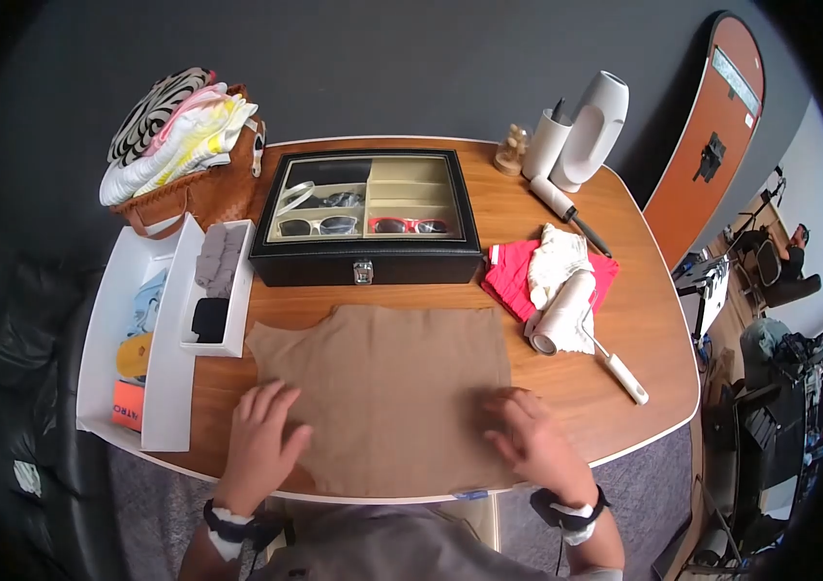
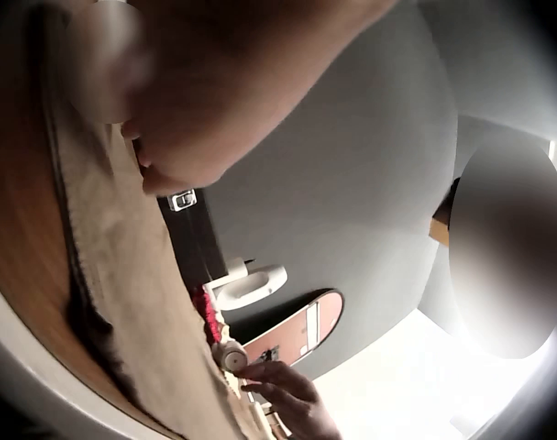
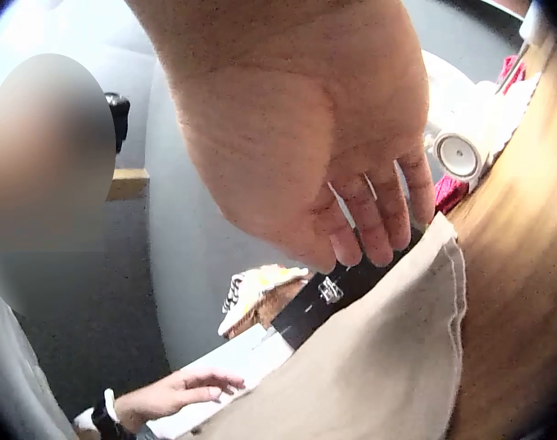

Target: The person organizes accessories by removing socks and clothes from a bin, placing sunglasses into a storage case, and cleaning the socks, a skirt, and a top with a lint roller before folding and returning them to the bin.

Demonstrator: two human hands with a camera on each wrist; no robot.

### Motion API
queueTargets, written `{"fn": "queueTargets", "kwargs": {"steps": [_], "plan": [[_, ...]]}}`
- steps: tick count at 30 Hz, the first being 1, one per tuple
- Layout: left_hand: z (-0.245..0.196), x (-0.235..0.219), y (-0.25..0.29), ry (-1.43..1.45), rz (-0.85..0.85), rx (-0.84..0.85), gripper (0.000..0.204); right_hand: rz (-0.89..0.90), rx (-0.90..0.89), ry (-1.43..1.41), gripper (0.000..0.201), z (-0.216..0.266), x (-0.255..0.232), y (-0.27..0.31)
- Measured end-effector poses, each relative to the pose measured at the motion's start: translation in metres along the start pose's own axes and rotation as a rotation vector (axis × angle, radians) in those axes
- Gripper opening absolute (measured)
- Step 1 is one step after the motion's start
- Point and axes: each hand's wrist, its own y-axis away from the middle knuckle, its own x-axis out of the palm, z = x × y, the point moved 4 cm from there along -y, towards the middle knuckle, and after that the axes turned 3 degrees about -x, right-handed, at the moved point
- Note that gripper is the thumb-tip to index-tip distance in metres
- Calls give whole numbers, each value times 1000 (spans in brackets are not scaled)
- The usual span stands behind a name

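Note:
A brown cloth garment (image 1: 397,397) lies spread flat on the wooden table, its outline narrowing toward the upper left. My left hand (image 1: 261,436) is at its left edge, thumb apart from loosely bent fingers. Over the lower right edge hovers my right hand (image 1: 537,441), its fingers extended toward the cloth. In the right wrist view the palm and fingers of the right hand (image 3: 324,147) appear just above the cloth (image 3: 370,339), with nothing held. The left wrist view shows the left hand (image 2: 196,101) dark and close, its fingertips near the fabric (image 2: 132,266).
Behind the garment stands a black glasses case (image 1: 363,261) with a clear lid. White boxes (image 1: 169,397) with folded items are at the left, beside a brown basket (image 1: 213,198) of clothes. Red shorts (image 1: 508,276), a white lint roller (image 1: 566,310) and another roller (image 1: 554,198) lie right.

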Motion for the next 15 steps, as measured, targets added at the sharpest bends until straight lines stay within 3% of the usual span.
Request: {"fn": "queueTargets", "kwargs": {"steps": [3, 6, 12, 15], "plan": [[8, 23, -3, -155, 126, -25, 80, 52, -31, 234, 68, -2, 28, -5], [12, 30, -4, -189, 155, -71, 93, 147, 4, 218, 81, -10, 33, -3], [4, 24, -16, -158, 128, -56, 96, 144, -5, 201, 74, -13, 23, -6], [12, 29, -31, -136, 72, -53, 95, 84, -53, 87, 60, -10, 10, -8]]}}
